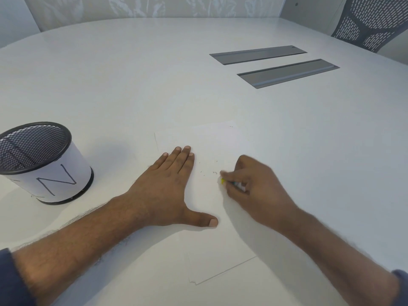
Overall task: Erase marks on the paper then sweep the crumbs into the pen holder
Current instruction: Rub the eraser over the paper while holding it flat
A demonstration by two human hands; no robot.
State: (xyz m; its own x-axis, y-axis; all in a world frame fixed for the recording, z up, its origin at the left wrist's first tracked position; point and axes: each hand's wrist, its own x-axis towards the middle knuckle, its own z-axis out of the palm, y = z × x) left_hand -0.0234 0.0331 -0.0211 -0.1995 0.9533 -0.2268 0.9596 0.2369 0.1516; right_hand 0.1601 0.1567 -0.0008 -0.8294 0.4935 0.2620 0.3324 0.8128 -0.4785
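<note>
Left hand (163, 191) flat with fingers spread on the white paper (212, 217), right hand (254, 184) pinching a small eraser (223, 181) on the sheet, tiny crumbs (209, 171) between the hands, mesh pen holder (42, 160) far left on the table (154, 74)

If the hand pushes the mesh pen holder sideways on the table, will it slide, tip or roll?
The pen holder stands upright on a flat round base, so it will probably slide on the smooth table rather than roll. It is open mesh with no pens visible inside, so likely light. A push near its rim might tip it.
</note>
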